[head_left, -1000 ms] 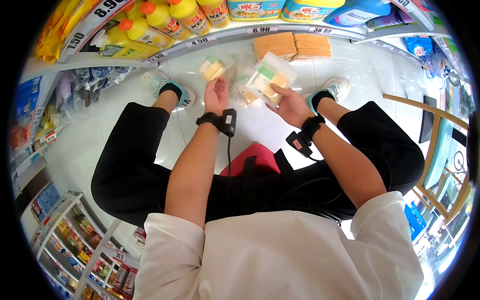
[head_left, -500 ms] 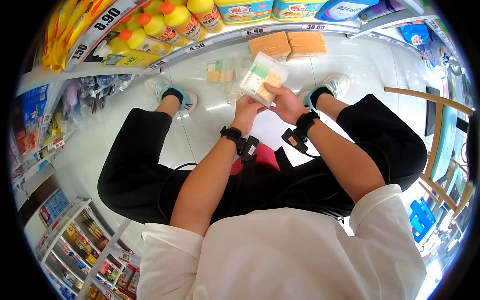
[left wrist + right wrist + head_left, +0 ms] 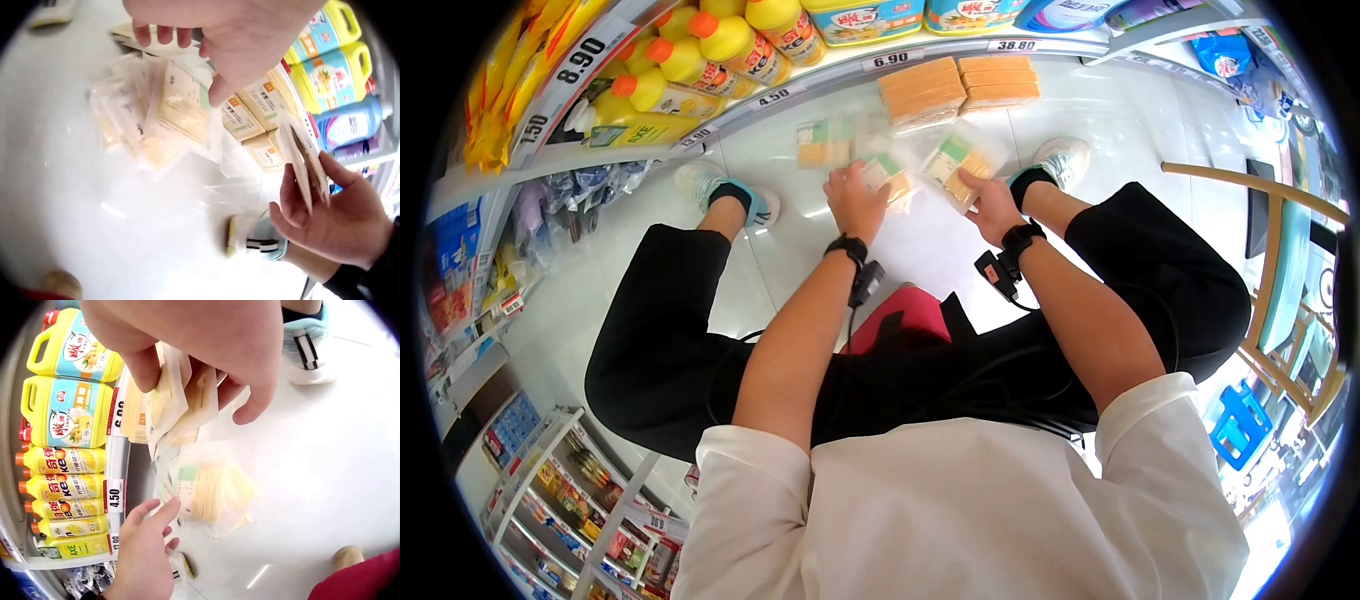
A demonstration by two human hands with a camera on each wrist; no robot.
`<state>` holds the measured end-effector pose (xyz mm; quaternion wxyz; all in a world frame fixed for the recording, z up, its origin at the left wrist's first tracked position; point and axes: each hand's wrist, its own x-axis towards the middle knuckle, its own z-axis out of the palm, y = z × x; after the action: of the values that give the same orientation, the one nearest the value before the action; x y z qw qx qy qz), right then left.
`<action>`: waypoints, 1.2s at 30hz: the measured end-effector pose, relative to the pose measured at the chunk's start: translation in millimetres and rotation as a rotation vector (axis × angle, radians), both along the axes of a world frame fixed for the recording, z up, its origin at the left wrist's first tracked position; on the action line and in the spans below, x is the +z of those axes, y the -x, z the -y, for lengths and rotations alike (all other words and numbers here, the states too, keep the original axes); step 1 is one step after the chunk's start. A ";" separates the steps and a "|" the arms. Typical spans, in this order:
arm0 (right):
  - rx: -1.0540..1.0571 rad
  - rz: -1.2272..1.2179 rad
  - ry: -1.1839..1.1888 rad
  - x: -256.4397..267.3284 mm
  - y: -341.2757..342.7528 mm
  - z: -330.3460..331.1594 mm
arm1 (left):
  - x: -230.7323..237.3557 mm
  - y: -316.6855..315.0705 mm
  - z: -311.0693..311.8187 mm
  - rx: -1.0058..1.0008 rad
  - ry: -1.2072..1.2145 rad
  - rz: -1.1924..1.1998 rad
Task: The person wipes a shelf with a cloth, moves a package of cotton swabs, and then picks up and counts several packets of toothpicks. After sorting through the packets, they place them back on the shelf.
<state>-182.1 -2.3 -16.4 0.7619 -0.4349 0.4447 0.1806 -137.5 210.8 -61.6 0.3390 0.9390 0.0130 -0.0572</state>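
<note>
Between my right thumb and fingers I hold two clear packets of toothpicks side by side, tilted up off the floor. My right hand is to the right of a loose pile. My left hand reaches over that pile with its fingers loosely spread, the thumb right at the edge of a toothpick packet with a green label strip. Under and beside it lie more overlapping toothpick packets. Another green-labelled packet lies on the floor farther left.
Two stacks of tan packs stand on the floor by the shelf edge. Yellow bottles and detergent jugs line the shelf above. My shoes flank the work; a wooden chair is at the right.
My left hand went from the left packet to my right hand's packets, then back to the pile. My right hand moved slightly right with its packets. One packet now lies under my left hand.
</note>
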 end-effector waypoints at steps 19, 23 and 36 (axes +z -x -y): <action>0.164 0.039 -0.018 0.7 6.6 -7.5 | -13.8 -16.6 -9.8 -0.146 0.302 -0.226; 0.175 0.106 -0.039 -1.3 4.3 -9.3 | 14.7 -15.5 10.6 0.087 0.725 -0.581; 0.012 0.154 -0.154 -8.9 5.4 -8.3 | -1.6 -1.9 -5.7 0.015 0.153 -0.186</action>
<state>-187.4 6.0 -25.3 0.8240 -0.3902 0.3669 0.1850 -135.6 216.5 -63.2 0.4071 0.9010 0.0468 -0.1424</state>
